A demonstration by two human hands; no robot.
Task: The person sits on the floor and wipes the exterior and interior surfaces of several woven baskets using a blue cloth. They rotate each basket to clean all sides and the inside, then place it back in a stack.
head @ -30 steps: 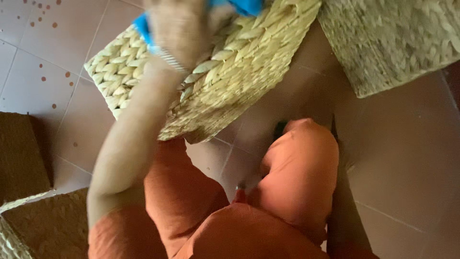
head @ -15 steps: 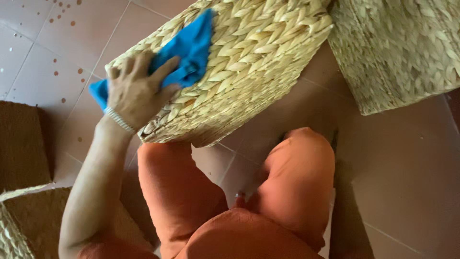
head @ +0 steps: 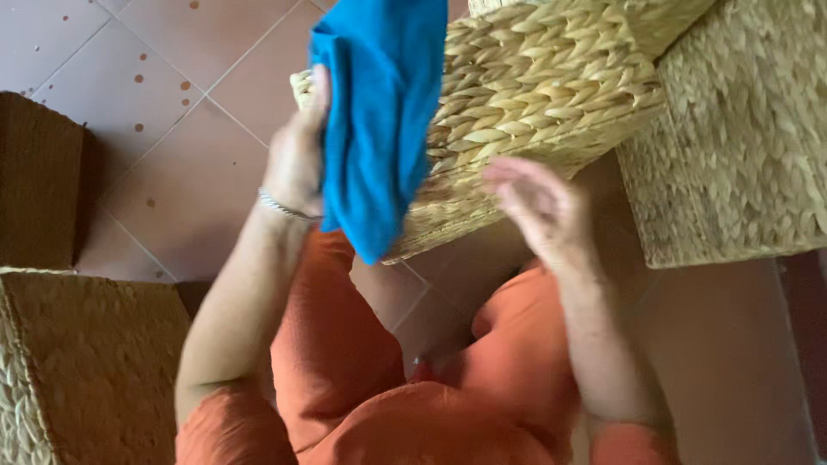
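My left hand [head: 297, 159], with a thin bracelet at the wrist, grips a blue cloth [head: 379, 120] that hangs down in front of a woven straw basket [head: 534, 95]. The cloth is lifted off the basket and covers part of its near side. My right hand [head: 530, 202] is raised to the right of the cloth, fingers apart and holding nothing, just in front of the basket's lower edge. It is blurred. My legs in orange trousers show below both hands.
A second woven basket [head: 741, 155] stands at the right, close against the first. Another woven piece [head: 82, 362] sits at the lower left, with a dark brown block [head: 39, 181] above it. The floor is reddish tile [head: 172, 77] with pale spots.
My left hand has lifted the blue cloth off the basket's side, so it now hangs free. My right hand has come into view beside it.
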